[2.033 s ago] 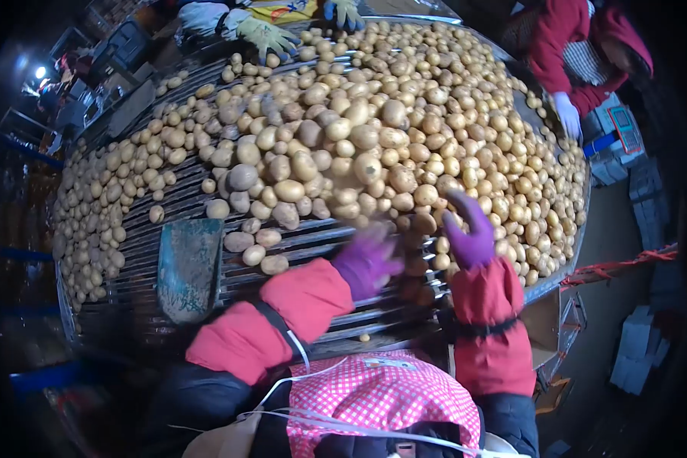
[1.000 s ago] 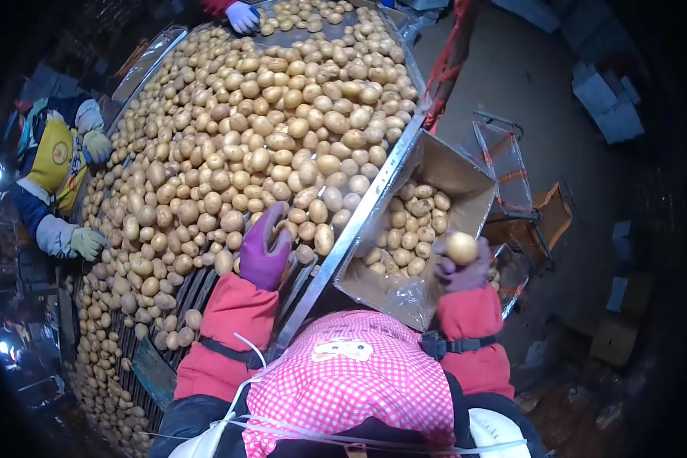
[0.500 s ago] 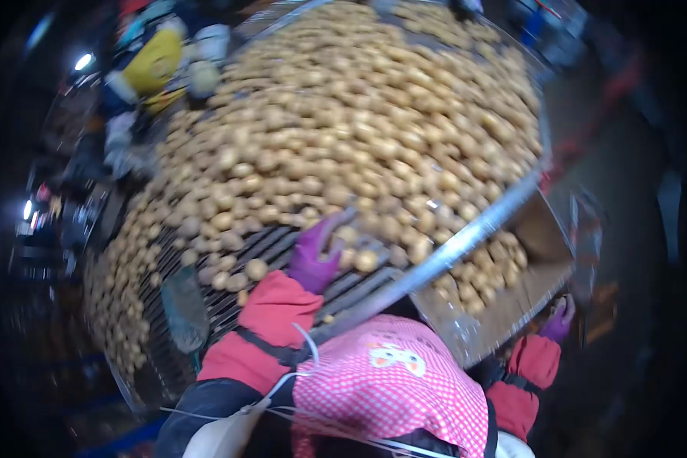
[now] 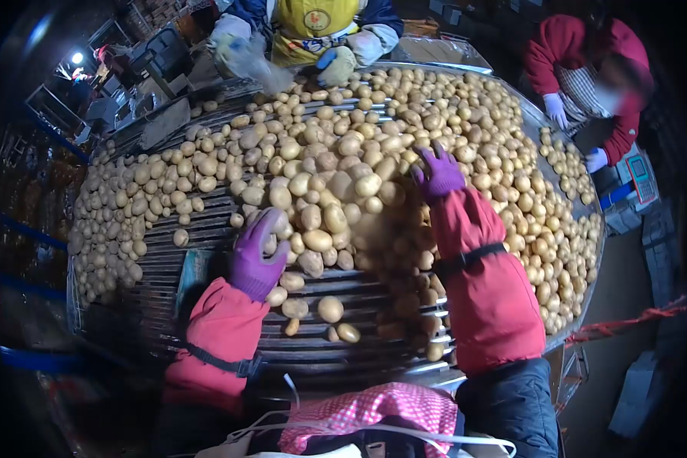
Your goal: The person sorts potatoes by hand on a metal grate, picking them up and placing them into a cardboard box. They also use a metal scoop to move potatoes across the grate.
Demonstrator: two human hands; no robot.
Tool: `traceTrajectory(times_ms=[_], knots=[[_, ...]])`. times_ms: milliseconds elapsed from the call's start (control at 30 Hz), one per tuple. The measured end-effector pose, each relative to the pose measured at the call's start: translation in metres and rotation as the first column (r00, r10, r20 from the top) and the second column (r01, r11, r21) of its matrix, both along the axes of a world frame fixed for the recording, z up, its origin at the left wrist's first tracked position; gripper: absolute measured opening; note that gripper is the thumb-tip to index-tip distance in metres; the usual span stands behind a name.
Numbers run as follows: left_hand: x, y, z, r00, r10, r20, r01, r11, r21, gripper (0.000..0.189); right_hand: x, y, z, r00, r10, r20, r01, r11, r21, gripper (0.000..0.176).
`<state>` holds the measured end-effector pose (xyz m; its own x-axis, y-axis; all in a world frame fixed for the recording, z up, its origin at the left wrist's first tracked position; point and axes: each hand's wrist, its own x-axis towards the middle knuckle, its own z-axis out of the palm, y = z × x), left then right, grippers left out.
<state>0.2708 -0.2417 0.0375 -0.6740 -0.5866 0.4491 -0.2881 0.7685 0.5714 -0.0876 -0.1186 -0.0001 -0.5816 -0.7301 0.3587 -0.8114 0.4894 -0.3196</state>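
Potatoes [image 4: 330, 219] lie heaped over a slatted metal table [image 4: 343, 290]. My left hand [image 4: 258, 256], in a purple glove, rests against potatoes at the near left edge of the heap, its fingers apart and nothing gripped. Farther right, my right hand [image 4: 440, 174], also gloved in purple, lies on top of the heap with fingers spread. A few loose potatoes sit on the slats between my forearms. Just left of my left sleeve is a flat greenish scoop-like object [image 4: 194, 273], partly in shadow.
Across the table stands a person in a yellow apron [image 4: 315, 23], gloved hands at the far edge. Another person in a red jacket [image 4: 551, 57] bends at the far right, near a device with a screen [image 4: 641, 179]. A red strap [image 4: 626, 324] runs off the right rim.
The view has swung round to face the table. My right hand has moved from beside the cardboard box at the right onto the potatoes. My left hand still touches the heap, now farther left.
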Motion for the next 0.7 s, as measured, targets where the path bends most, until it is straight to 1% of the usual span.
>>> traceTrajectory(times_ms=[33,67,100,167,233,267,300,333,367,400,433,500,533,567,633,667,700], knots=[[-0.014,-0.007,0.005,0.999,-0.053,-0.009,0.052,0.997,-0.058,0.056,-0.01,-0.021,-0.013,0.996,-0.087,0.022,0.085,0.993,0.077,0.04],[-0.03,-0.009,0.018,0.992,-0.085,0.092,0.084,0.996,0.009,0.054,-0.031,-0.037,-0.055,0.972,0.01,0.234,-0.043,0.99,0.138,0.038],[-0.049,-0.014,0.025,0.976,-0.2,0.086,0.194,0.978,0.073,0.059,-0.013,-0.03,-0.051,0.999,0.0,0.042,-0.006,0.99,0.137,0.037],[-0.086,-0.03,0.009,0.963,-0.255,0.092,0.255,0.967,0.018,0.058,-0.007,-0.023,-0.033,0.976,0.012,0.219,-0.059,0.976,0.208,0.036],[-0.133,-0.039,-0.008,0.952,-0.288,0.1,0.282,0.957,0.074,0.063,-0.003,-0.002,-0.009,0.98,-0.001,0.201,-0.068,0.938,0.34,0.037],[-0.157,-0.043,-0.024,0.951,-0.277,0.138,0.281,0.96,-0.011,0.064,-0.003,0.018,-0.012,0.979,-0.039,0.2,-0.023,0.954,0.298,0.038],[-0.179,-0.042,-0.036,0.948,-0.266,0.172,0.286,0.953,-0.1,0.066,-0.014,0.036,-0.027,0.952,-0.01,0.305,-0.1,0.934,0.343,0.037],[-0.194,-0.032,-0.039,0.897,-0.282,0.341,0.345,0.928,-0.139,0.061,-0.008,0.06,-0.03,0.965,0.095,0.244,-0.153,0.96,0.233,0.036],[-0.209,-0.027,-0.064,0.926,-0.23,0.298,0.316,0.905,-0.284,0.059,0.003,0.089,-0.028,0.967,0.19,0.167,-0.213,0.969,0.127,0.035],[-0.217,-0.013,-0.061,0.924,-0.22,0.312,0.316,0.898,-0.305,0.059,0.019,0.105,-0.018,0.985,0.102,0.137,-0.127,0.973,0.192,0.03],[-0.219,0.004,-0.053,0.921,-0.204,0.332,0.315,0.892,-0.324,0.058,0.023,0.125,-0.029,0.984,0.124,0.129,-0.146,0.972,0.182,0.024],[-0.208,0.046,-0.034,0.877,-0.287,0.385,0.406,0.871,-0.275,0.059,0.039,0.157,-0.023,0.961,0.269,0.056,-0.271,0.962,0.029,0.021],[-0.202,0.065,-0.029,0.854,-0.319,0.411,0.445,0.857,-0.261,0.059,0.052,0.165,-0.028,0.972,0.23,0.051,-0.23,0.973,-0.008,0.021],[-0.195,0.082,-0.034,0.805,-0.417,0.423,0.513,0.847,-0.141,0.061,0.064,0.173,-0.028,0.976,0.209,0.064,-0.206,0.977,-0.053,0.021],[-0.168,0.122,-0.042,0.694,-0.402,0.598,0.624,0.749,-0.221,0.06,0.083,0.192,-0.019,0.982,0.171,0.083,-0.159,0.979,-0.131,0.023],[-0.155,0.136,-0.045,0.753,-0.395,0.526,0.582,0.773,-0.252,0.059,0.091,0.207,-0.016,0.985,0.107,0.132,-0.079,0.977,-0.2,0.025],[-0.15,0.145,-0.051,0.805,-0.39,0.447,0.539,0.795,-0.278,0.058,0.1,0.224,-0.027,0.962,0.055,0.268,0.048,0.93,-0.364,0.026]])
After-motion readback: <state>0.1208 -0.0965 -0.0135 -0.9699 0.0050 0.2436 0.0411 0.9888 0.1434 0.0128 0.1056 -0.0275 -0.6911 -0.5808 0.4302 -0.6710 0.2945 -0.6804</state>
